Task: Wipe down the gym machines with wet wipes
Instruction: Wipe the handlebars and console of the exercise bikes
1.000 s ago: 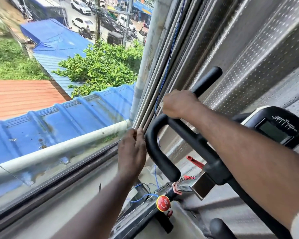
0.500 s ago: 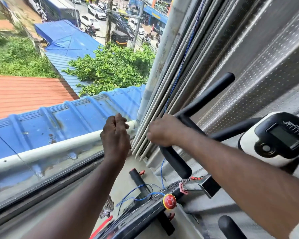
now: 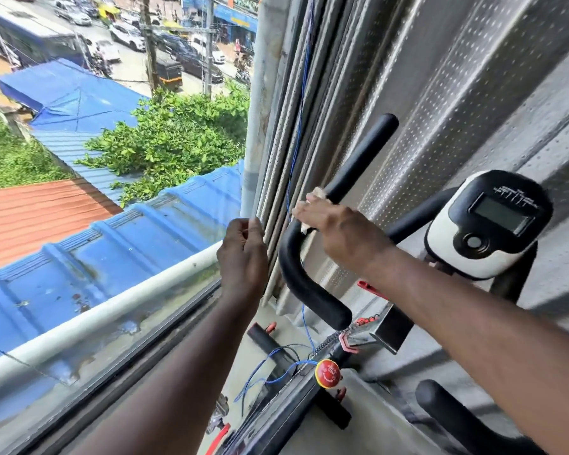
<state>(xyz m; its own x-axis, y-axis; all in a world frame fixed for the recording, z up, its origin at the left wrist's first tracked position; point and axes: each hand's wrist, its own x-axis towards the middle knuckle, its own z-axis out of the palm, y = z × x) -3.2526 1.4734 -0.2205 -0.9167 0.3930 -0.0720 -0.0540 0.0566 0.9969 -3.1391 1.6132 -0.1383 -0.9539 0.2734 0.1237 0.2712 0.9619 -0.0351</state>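
Gripped the top bend of the curved black padded handlebar [image 3: 296, 274] of the exercise bike with the right hand [image 3: 337, 233], fingers curled round the bar. Squeezed a crumpled white wet wipe [image 3: 316, 193] between that hand and the bar, with bits poking out above the fingers and below them. Held the left hand [image 3: 243, 254] up in the air just left of the handlebar, close to the grey ribbed window frame [image 3: 271, 192], not touching the bar. Curled its fingers in, with the back of the hand to the camera; could not tell if anything was pinched there.

Saw a white and black display box with a small grey screen [image 3: 486, 224] to the right of the hands. Saw a round red knob [image 3: 328, 373] lower down on the bike, with a thin blue wire [image 3: 297, 142] looping beside it and running up along the window frame. Saw a shiny metal wall with tiny dots [image 3: 440, 93] behind the handlebar. Looked out through the big glass window [image 3: 96, 349] on the left onto a blue ribbed roof [image 3: 112, 251], an orange-red roof [image 3: 30, 218], a leafy green tree [image 3: 178, 142] and a street with cars [image 3: 128, 36].
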